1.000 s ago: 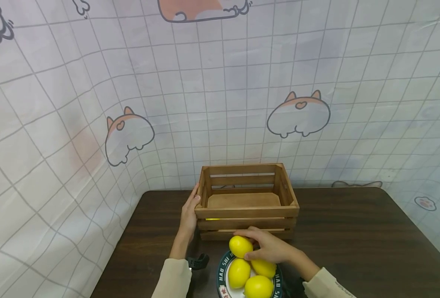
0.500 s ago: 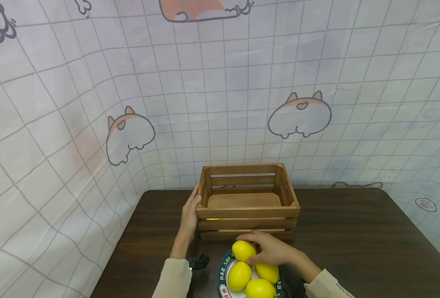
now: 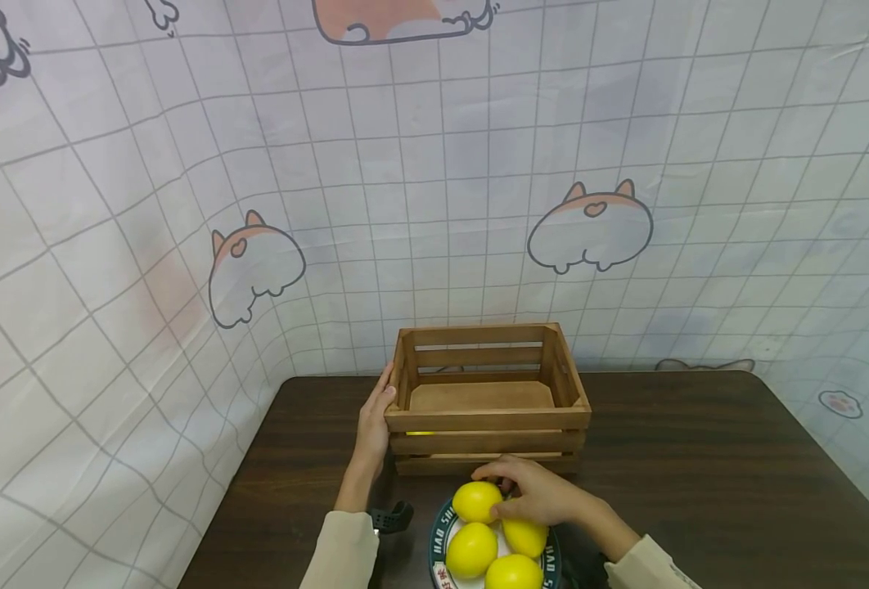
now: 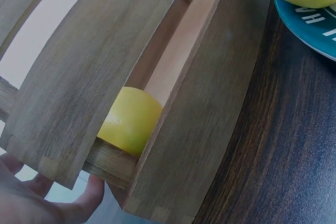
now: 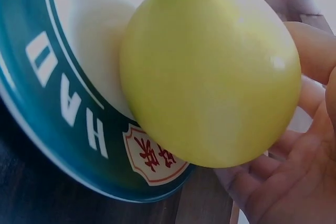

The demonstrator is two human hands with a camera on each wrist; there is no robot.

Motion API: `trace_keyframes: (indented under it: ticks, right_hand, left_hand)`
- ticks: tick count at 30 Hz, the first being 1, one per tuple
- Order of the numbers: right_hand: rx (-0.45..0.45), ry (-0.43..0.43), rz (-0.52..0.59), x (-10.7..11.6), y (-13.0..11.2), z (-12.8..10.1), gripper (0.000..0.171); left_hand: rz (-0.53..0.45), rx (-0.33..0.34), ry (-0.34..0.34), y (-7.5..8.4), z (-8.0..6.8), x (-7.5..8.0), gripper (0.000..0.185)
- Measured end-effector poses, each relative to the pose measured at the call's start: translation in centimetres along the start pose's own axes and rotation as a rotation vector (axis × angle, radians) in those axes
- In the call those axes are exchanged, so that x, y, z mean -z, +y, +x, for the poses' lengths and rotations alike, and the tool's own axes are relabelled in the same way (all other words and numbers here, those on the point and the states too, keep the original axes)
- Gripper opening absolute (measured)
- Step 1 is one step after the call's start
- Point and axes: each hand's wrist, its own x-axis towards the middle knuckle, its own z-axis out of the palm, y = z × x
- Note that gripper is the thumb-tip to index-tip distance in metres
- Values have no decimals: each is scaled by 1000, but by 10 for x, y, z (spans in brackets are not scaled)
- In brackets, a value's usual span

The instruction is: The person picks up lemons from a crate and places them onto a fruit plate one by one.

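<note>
A wooden slatted crate [image 3: 489,419] stands on the dark table, with one lemon [image 4: 128,119] inside near its left front corner. My left hand [image 3: 374,419] rests flat against the crate's left side, fingers straight [image 4: 31,203]. In front of the crate, a teal-rimmed plate [image 3: 437,540] holds several yellow lemons. My right hand [image 3: 526,491] curls over the lemon nearest the crate [image 3: 476,501] and grips it at the plate's far edge. The right wrist view shows this lemon [image 5: 210,72] close up above the plate rim [image 5: 68,114], with fingers [image 5: 310,129] behind it.
The dark wooden table [image 3: 700,474] stretches bare to the right of the crate. A checked backdrop sheet with cartoon animals [image 3: 589,225] hangs close behind and to the left. A small black clip [image 3: 392,517] sits at my left sleeve.
My right hand and the lemon it grips have sunk slightly toward the plate. The left hand and the crate have not moved.
</note>
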Motion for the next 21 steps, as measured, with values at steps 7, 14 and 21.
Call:
trace_keyframes:
  ticks: [7,14,21]
  right_hand:
    - [16,18,80,3,-3,-4,48]
    - [32,40,135,7,-10,-9,44]
    - [43,67,96,14,-22,-13,40]
  left_hand:
    - [4,-3,-1,0,-1,0,48]
    - [4,-1,1,-1,0,0,50]
    - [5,-2,-1,-1,0,0,50]
